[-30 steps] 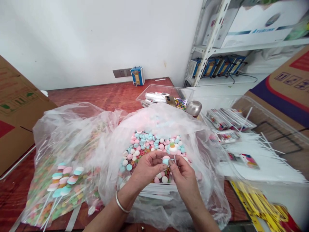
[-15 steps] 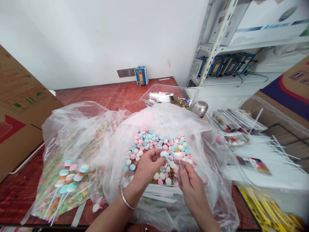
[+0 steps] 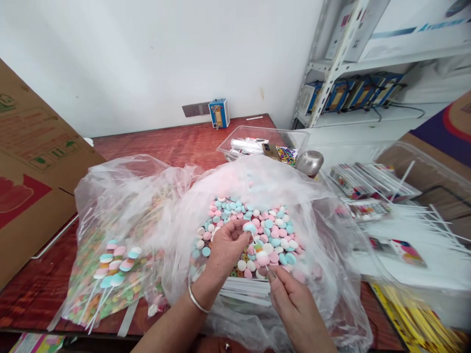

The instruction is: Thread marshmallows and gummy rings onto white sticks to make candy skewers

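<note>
Candy (image 3: 250,228) is pinched in the left hand's (image 3: 225,247) grip, above the pile (image 3: 275,235) near the surface's (image 3: 154,144) front edge. The right hand's (image 3: 292,296) grip grasps a stick (image 3: 267,267) bearing sweets (image 3: 262,258); whether its tip enters the candy is hard to tell. Cloudy plastic (image 3: 243,171) veils the pile's far side. Toward the surface's front left corner lie loaded sticks (image 3: 115,265); the cardboard box (image 3: 37,142) is cut off at left.

One head camera looks forward and down at the table (image 3: 154,147), close in
</note>
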`<action>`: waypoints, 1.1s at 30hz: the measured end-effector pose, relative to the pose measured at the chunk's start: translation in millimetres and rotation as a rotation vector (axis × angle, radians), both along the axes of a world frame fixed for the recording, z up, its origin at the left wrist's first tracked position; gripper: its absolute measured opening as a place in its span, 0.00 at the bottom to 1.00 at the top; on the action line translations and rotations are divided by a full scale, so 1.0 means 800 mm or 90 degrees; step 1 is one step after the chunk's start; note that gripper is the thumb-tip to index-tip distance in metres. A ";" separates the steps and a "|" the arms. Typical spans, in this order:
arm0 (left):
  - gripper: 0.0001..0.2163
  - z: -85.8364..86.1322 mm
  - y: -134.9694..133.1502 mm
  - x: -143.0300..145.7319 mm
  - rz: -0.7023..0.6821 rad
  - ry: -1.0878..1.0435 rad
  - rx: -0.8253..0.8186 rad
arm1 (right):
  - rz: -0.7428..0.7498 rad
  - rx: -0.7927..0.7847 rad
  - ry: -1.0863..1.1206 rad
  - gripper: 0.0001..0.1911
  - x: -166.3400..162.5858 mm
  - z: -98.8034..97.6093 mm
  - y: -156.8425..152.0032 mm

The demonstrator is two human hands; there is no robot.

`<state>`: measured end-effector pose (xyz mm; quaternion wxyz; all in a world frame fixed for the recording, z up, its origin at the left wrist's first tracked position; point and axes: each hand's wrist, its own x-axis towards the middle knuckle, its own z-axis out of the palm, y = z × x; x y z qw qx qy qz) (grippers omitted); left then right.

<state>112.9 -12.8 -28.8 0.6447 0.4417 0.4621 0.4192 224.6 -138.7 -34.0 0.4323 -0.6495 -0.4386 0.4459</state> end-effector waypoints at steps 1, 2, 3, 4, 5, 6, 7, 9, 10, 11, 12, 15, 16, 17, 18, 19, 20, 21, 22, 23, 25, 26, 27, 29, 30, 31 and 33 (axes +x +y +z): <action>0.13 0.000 0.000 0.000 0.000 0.003 0.002 | 0.003 -0.011 0.023 0.19 0.000 0.000 0.000; 0.13 -0.001 0.000 0.000 -0.003 0.006 0.004 | 0.004 -0.021 0.046 0.19 0.000 0.000 0.000; 0.13 -0.002 0.000 -0.001 -0.007 0.009 0.007 | 0.001 -0.027 0.070 0.20 -0.001 0.000 0.000; 0.13 -0.003 -0.001 -0.001 -0.014 0.012 0.009 | -0.005 -0.031 0.093 0.20 -0.002 -0.001 0.000; 0.13 -0.004 -0.001 -0.001 -0.022 0.015 0.012 | -0.012 -0.034 0.115 0.20 -0.003 -0.002 0.000; 0.13 -0.006 -0.001 -0.001 -0.031 0.018 0.015 | -0.020 -0.037 0.134 0.20 -0.005 -0.004 0.000; 0.12 -0.008 -0.002 -0.001 -0.039 0.023 0.020 | -0.027 -0.038 0.148 0.20 -0.007 -0.005 0.000; 0.11 -0.012 -0.002 -0.001 -0.052 0.036 0.039 | -0.038 -0.033 0.160 0.21 -0.011 -0.009 0.001; 0.11 -0.014 -0.003 -0.001 -0.058 0.044 0.050 | -0.041 -0.027 0.159 0.20 -0.013 -0.010 0.002; 0.11 -0.016 -0.003 -0.001 -0.064 0.051 0.062 | -0.043 -0.021 0.156 0.20 -0.014 -0.012 0.003; 0.10 -0.017 -0.004 -0.002 -0.071 0.059 0.074 | -0.044 -0.015 0.155 0.20 -0.015 -0.013 0.004; 0.10 -0.020 -0.004 -0.004 -0.086 0.074 0.114 | -0.045 -0.002 0.164 0.20 -0.015 -0.017 0.007; 0.10 -0.020 -0.004 -0.005 -0.091 0.080 0.132 | -0.044 -0.002 0.170 0.20 -0.014 -0.017 0.009; 0.10 -0.019 -0.004 -0.006 -0.096 0.089 0.151 | -0.040 -0.006 0.176 0.20 -0.012 -0.018 0.010; 0.10 -0.019 -0.004 -0.007 -0.099 0.099 0.172 | -0.036 -0.013 0.181 0.20 -0.011 -0.017 0.011; 0.10 -0.018 -0.004 -0.009 -0.101 0.112 0.193 | -0.031 -0.020 0.184 0.20 -0.009 -0.017 0.011; 0.10 -0.017 -0.004 -0.009 -0.102 0.127 0.215 | -0.028 -0.025 0.184 0.20 -0.007 -0.016 0.012; 0.10 -0.015 -0.005 -0.010 -0.102 0.144 0.235 | -0.024 -0.025 0.179 0.20 -0.006 -0.014 0.013; 0.10 -0.014 -0.006 -0.011 -0.102 0.162 0.256 | -0.022 -0.021 0.170 0.19 -0.005 -0.013 0.014; 0.11 -0.013 -0.007 -0.012 -0.105 0.180 0.275 | -0.017 -0.013 0.157 0.19 -0.005 -0.011 0.016; 0.12 -0.011 -0.009 -0.014 -0.116 0.209 0.310 | -0.012 0.011 0.109 0.17 -0.006 -0.011 0.021; 0.12 -0.010 -0.010 -0.016 -0.125 0.217 0.327 | -0.012 0.026 0.074 0.16 -0.006 -0.012 0.025; 0.12 -0.009 -0.011 -0.019 -0.135 0.220 0.344 | -0.012 0.038 0.042 0.15 -0.007 -0.014 0.030; 0.12 -0.009 -0.011 -0.028 -0.159 0.211 0.358 | -0.011 0.045 0.021 0.15 -0.008 -0.022 0.039; 0.13 -0.010 -0.011 -0.034 -0.169 0.199 0.347 | -0.014 0.041 0.041 0.15 -0.008 -0.027 0.043; 0.15 -0.012 -0.009 -0.041 -0.172 0.185 0.326 | -0.022 0.035 0.079 0.15 -0.008 -0.032 0.046; 0.19 -0.018 -0.006 -0.055 -0.155 0.174 0.285 | -0.052 0.026 0.160 0.17 -0.005 -0.041 0.049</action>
